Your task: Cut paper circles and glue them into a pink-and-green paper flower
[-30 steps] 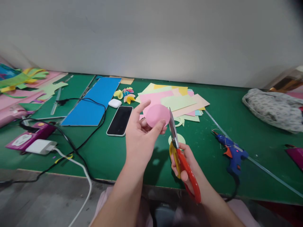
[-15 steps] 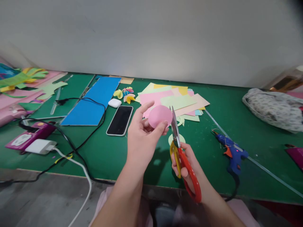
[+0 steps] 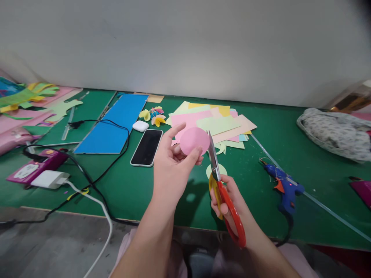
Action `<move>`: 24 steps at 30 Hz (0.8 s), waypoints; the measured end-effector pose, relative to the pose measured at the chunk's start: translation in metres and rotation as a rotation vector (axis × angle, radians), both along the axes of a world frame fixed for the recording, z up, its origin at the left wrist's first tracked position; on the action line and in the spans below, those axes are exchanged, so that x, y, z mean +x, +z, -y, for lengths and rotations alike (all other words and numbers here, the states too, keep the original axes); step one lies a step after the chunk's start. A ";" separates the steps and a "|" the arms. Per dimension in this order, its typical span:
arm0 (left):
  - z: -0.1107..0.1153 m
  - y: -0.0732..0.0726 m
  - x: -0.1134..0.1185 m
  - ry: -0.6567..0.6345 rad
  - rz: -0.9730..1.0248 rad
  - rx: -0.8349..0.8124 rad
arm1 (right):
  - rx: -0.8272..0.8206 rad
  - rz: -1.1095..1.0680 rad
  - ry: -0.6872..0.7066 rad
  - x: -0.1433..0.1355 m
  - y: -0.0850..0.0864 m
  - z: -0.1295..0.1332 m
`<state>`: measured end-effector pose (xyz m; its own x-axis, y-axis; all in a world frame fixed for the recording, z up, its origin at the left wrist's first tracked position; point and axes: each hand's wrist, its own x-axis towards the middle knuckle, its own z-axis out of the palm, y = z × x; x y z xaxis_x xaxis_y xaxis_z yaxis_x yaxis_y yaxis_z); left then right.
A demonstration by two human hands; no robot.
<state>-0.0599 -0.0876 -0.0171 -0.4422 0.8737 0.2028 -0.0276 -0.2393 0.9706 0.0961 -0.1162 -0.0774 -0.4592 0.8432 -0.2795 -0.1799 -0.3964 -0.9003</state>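
Observation:
Between thumb and fingers, my left hand (image 3: 172, 166) pinches a round pink paper disc (image 3: 193, 140), held up above the table with its index finger sticking out. My right hand (image 3: 228, 199) grips a pair of scissors (image 3: 215, 162) with one red and one yellow handle. The blades point up and away, nearly together, with their tips right beside the disc's right edge; whether they touch it I cannot tell. Below the blades a pale green paper disc (image 3: 222, 169) lies on the table, partly covered by the scissors and right hand.
A heap of coloured paper sheets (image 3: 217, 123) lies behind my hands. Left are a phone (image 3: 147, 148), a white case (image 3: 140, 126), a blue board (image 3: 113, 127), cables and a purple power strip (image 3: 37, 166). A blue glue gun (image 3: 285, 185) and a patterned cloth bundle (image 3: 333, 133) lie right.
My left hand and the pink disc have shifted slightly left. The scissor blades have closed a little and moved slightly left at their tips.

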 end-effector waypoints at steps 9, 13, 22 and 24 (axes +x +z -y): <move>0.000 0.006 0.004 0.093 0.029 -0.002 | -0.026 0.000 -0.014 -0.001 0.002 -0.001; -0.001 0.002 0.001 0.094 -0.001 0.004 | -0.017 -0.003 -0.009 0.000 0.003 0.000; -0.001 -0.003 -0.004 0.128 -0.040 0.029 | -0.023 -0.021 -0.002 0.001 0.000 -0.001; -0.001 -0.002 -0.005 0.136 -0.041 0.041 | -0.022 -0.025 -0.001 0.001 0.000 -0.001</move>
<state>-0.0644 -0.0867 -0.0192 -0.5466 0.7969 0.2572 0.0471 -0.2773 0.9596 0.0973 -0.1154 -0.0775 -0.4658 0.8372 -0.2864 -0.2024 -0.4159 -0.8866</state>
